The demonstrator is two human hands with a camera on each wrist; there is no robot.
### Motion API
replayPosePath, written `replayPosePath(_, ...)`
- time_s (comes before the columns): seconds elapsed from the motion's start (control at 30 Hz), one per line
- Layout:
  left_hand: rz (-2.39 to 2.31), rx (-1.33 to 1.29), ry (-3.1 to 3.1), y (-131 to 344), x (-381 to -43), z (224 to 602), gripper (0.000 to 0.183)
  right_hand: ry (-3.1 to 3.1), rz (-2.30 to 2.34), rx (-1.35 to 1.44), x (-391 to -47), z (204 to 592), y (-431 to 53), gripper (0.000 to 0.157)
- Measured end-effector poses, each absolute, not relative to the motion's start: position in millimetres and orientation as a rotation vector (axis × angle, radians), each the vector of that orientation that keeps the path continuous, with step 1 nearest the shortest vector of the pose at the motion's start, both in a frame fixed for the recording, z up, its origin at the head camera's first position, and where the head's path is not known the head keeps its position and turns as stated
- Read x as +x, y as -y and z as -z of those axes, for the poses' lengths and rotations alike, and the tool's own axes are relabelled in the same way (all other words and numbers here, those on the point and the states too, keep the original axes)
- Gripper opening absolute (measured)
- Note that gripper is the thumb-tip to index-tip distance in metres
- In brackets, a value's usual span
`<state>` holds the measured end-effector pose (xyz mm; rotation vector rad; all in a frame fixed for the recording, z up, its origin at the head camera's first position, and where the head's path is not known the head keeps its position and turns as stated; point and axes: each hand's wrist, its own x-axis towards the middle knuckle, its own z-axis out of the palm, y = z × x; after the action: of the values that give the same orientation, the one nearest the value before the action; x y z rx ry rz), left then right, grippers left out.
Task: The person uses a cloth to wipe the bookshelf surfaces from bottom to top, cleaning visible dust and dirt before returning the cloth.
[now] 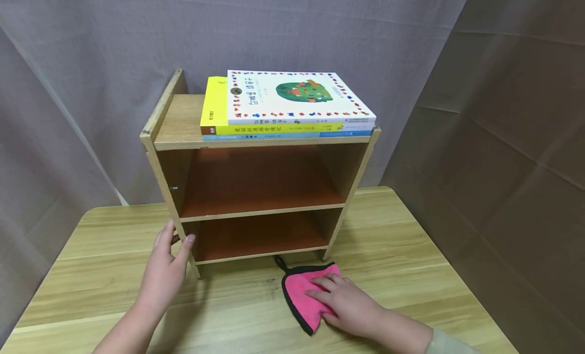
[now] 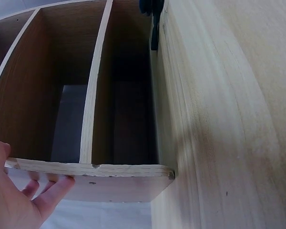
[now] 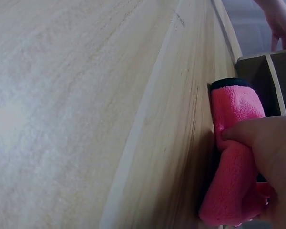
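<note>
Right hand (image 1: 348,303) pinched the pink cloth (image 1: 300,293) nearer the tabletop's (image 1: 402,262) right edge; left hand (image 1: 163,267) apparently gripped the shelf (image 1: 265,212); tilting it risked sliding the books (image 1: 292,102) off

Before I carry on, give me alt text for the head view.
A right hand holds a black-edged pink cloth against a wood-grain table, while the left hand holds the side of a wooden bookshelf. Stacked books lie on top, a white-covered book uppermost.
</note>
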<state>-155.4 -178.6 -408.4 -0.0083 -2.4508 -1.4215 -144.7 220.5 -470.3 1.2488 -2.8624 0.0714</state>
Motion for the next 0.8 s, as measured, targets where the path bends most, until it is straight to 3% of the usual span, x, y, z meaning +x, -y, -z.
replayPosePath(0.8,1.420,-0.006,2.470,179.8,-155.5,407.4,0.055,2.487,-0.003,1.438,-152.9,468.0,-211.5,0.049)
